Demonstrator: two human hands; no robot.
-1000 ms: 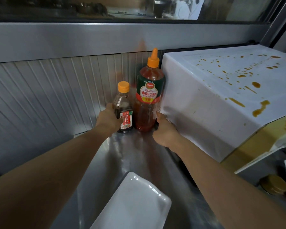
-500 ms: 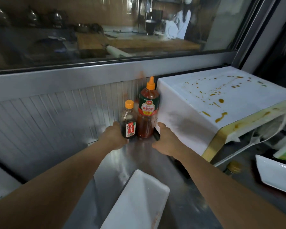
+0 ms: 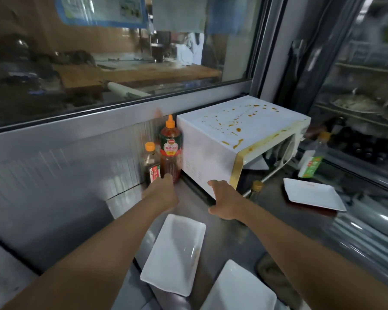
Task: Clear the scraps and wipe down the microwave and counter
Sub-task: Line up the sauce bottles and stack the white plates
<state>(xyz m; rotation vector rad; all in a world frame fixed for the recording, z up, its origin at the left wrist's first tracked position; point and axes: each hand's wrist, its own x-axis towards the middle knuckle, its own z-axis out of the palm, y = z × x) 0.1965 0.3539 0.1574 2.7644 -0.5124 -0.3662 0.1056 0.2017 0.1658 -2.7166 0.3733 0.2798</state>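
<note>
Microwave [image 3: 233, 139], sauce-spattered, stood at the worktop's [image 3: 229, 238] back edge. Right hand [image 3: 222, 202] had left the red bottle [image 3: 170, 151], fingers now spread beside the microwave; left hand [image 3: 162, 193] touched that bottle, grip unclear.

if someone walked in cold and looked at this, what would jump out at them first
The white microwave at the counter's right, its top spattered with brown sauce drips. Next, two orange-capped bottles wedged between it and the ribbed steel backsplash: a tall red sauce bottle and a shorter dark sauce bottle. The left hand reaches at their bases while the right hand rests against the microwave's lower front corner.
</note>
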